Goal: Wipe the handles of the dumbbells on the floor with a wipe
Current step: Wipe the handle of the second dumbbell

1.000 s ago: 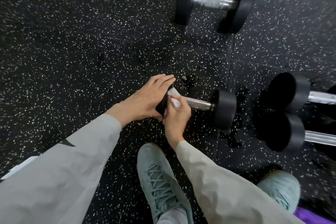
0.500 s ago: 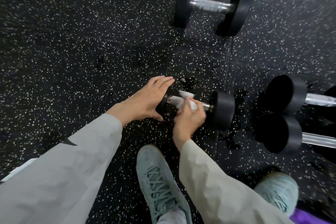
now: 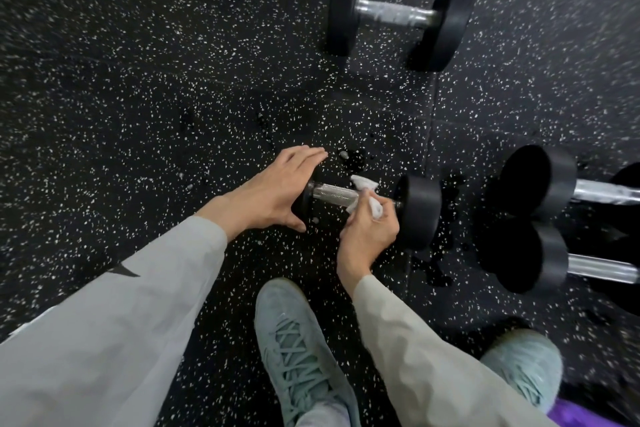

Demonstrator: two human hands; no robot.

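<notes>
R hand (image 3: pixel 369 236) pinched the wipe (image 3: pixel 363 196) round the near dumbbell's handle (image 3: pixel 332 192), by its R weight. L hand (image 3: pixel 273 194), fingers straight, pressed the L weight, prob. to stop rolling. Far dumbbell (image 3: pixel 398 14) lay apart on the floor (image 3: pixel 138 80).

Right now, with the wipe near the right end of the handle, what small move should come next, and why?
Probably slide the right hand and the wipe back left along the handle. The wipe sits close to the right weight, and the bare knurled stretch lies to its left. The left hand rests on the left weight and steadies the dumbbell.
</notes>
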